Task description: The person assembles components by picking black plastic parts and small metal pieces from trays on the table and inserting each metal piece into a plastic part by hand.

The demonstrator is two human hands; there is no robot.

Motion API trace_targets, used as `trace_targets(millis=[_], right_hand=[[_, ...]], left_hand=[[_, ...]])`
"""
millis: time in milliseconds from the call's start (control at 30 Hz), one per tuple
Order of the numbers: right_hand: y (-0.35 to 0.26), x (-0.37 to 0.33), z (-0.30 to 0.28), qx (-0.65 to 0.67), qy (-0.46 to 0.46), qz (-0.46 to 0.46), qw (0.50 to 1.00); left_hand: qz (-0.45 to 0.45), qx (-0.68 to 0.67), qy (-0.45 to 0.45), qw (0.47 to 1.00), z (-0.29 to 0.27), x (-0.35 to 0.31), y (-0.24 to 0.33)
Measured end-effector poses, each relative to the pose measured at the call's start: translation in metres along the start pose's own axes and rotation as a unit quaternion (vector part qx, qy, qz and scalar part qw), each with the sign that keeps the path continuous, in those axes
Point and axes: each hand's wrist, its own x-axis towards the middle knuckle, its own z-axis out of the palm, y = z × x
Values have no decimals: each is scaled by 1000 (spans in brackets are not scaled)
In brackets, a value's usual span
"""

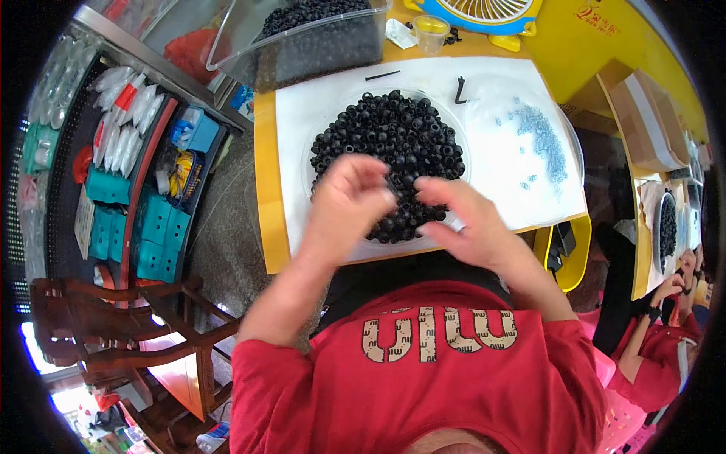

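Observation:
A large heap of small round black pieces with holes fills a clear round tray on the white-covered table. Over its near left part is my left hand, slightly blurred, with its fingers curled and the thumb drawn in toward them. Whatever lies between those fingertips is too small and smeared to name. Facing it above the heap's near right part, my right hand has thumb and forefinger spread apart, with nothing visible between them. Right of the heap lies a scatter of tiny silvery, spring-like pieces.
Behind the tray stands a clear bin of black pieces, near a clear cup and a blue-and-yellow fan. A yellow bin hangs low right. Shelves and a wooden chair are left; a person in red sits right.

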Motion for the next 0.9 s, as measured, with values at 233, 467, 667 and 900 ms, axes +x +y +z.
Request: trace_targets(millis=[233,467,667,900], right_hand=[[32,-15,-77,45,168,165,971],[48,-42,-122,19,252,249,935],[50,-50,-139,-3,275,283,919],[53,-58,-132,-230,86,263,933]], left_hand=[[290,126,183,931,-87,128,121],[190,454,-66,868,0,50,23],[164,626,-123,753,16,33,6],[131,472,-77,868,16,29,8]])
